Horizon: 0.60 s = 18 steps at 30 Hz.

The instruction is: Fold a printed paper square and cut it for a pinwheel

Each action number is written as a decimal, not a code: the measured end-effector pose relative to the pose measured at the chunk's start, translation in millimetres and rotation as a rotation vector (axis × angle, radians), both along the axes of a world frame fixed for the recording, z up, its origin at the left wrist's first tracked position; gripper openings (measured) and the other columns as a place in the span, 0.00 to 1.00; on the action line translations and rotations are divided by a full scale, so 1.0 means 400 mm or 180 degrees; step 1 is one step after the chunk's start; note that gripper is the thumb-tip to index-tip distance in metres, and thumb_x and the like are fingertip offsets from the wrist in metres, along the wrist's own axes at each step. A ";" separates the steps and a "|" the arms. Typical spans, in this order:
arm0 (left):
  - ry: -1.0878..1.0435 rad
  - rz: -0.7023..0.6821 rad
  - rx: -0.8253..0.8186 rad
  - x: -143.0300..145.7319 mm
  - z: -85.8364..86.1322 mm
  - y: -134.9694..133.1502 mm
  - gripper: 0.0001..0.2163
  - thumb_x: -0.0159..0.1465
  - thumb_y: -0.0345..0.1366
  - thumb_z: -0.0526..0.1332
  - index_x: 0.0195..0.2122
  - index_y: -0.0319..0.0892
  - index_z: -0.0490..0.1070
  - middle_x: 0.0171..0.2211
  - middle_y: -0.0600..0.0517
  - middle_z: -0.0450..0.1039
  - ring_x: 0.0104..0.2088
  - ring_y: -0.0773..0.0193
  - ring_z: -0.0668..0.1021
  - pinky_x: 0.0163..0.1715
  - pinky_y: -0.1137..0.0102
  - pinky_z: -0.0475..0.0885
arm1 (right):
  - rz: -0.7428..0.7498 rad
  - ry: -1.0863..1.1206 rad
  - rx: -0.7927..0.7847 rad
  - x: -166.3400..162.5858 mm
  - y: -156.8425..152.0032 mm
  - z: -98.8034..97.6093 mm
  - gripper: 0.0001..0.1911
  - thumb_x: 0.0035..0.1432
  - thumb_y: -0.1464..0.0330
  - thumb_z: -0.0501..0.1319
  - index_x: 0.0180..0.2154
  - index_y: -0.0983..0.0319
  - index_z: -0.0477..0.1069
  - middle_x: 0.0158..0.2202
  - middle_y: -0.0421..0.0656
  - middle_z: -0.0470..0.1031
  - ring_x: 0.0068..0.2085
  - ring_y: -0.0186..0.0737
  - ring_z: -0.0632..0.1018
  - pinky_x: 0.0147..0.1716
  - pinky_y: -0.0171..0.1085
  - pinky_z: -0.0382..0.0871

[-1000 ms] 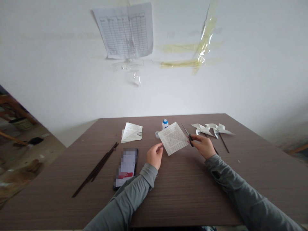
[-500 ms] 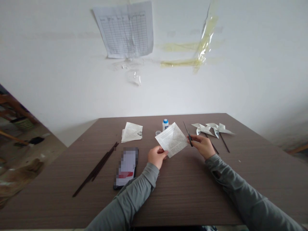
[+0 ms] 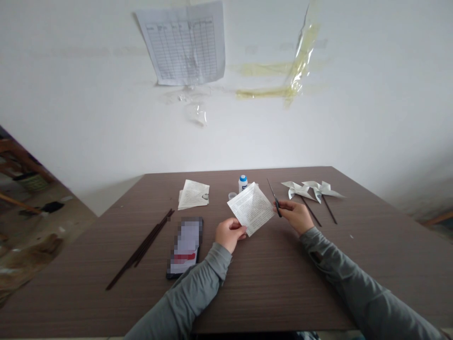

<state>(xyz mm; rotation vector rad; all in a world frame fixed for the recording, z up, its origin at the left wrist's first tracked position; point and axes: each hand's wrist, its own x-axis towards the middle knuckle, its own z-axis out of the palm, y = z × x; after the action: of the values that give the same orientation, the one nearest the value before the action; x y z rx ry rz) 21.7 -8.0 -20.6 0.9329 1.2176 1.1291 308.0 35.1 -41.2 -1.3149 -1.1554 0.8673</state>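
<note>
The desk (image 3: 269, 283) is filling the lower half of the frame, and it is carrying everything, so the things are lying spread out within easy reach of both arms. At the left of the frame, a bundle of thin dark sticks (image 3: 141, 248) is lying diagonally, and just beside it a phone (image 3: 186, 245) is lying flat with its screen up. In the middle far part of the desk, a pile of folded printed sheets (image 3: 194, 193) is waiting, and at the right far part two paper pinwheels (image 3: 311, 190) on dark sticks are lying next to each other. A small glue bottle (image 3: 242, 182) with a blue cap is standing upright behind the hands.

In the centre of the frame, the printed paper square (image 3: 252, 208) is being held up above the desk, tilted like a diamond, probably so that the scissors can come to its edge. The left hand (image 3: 230, 233) is gripping its lower left corner, with fingers (image 3: 242, 228) pinched closed on the paper. The right hand (image 3: 294, 215) is holding the scissors (image 3: 274, 198) at the right corner of the paper, its fingers curled into the handles; the blades are pointing up and away and seem nearly closed, but they are too small to tell surely.
</note>
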 end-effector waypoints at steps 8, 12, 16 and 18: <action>-0.0099 0.0056 -0.0069 -0.004 0.007 0.004 0.22 0.53 0.23 0.93 0.24 0.42 0.80 0.24 0.55 0.84 0.27 0.63 0.87 0.30 0.72 0.89 | -0.0212 -0.0674 -0.0078 0.008 0.000 -0.015 0.27 0.43 0.48 0.92 0.32 0.53 0.82 0.38 0.52 0.96 0.46 0.68 0.97 0.55 0.61 0.94; -0.0136 0.0119 -0.0073 -0.006 0.011 0.006 0.22 0.53 0.24 0.94 0.24 0.42 0.79 0.24 0.55 0.84 0.27 0.64 0.87 0.29 0.73 0.88 | -0.0019 -0.0523 0.0096 0.004 -0.004 -0.015 0.30 0.48 0.50 0.90 0.46 0.54 0.84 0.41 0.50 0.97 0.47 0.63 0.97 0.52 0.58 0.94; -0.0204 0.0244 -0.0042 -0.011 0.013 0.011 0.21 0.54 0.26 0.94 0.26 0.42 0.81 0.26 0.54 0.85 0.29 0.62 0.89 0.33 0.71 0.90 | 0.0145 -0.0844 0.0233 0.002 -0.011 -0.009 0.24 0.56 0.53 0.83 0.52 0.53 0.90 0.42 0.46 0.97 0.49 0.63 0.96 0.58 0.60 0.92; -0.0221 0.0335 -0.0039 -0.012 0.013 0.015 0.21 0.55 0.26 0.94 0.26 0.42 0.81 0.27 0.54 0.85 0.30 0.61 0.89 0.34 0.69 0.90 | 0.0124 -0.1210 0.0301 0.001 -0.015 -0.007 0.20 0.58 0.53 0.81 0.50 0.52 0.92 0.43 0.46 0.98 0.54 0.66 0.95 0.63 0.61 0.90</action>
<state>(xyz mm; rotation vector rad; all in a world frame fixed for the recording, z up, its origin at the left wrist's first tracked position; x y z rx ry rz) 17.0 -1.9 -15.5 0.8215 1.2271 1.2262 308.4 29.2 -43.8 -1.4198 -1.5021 0.5947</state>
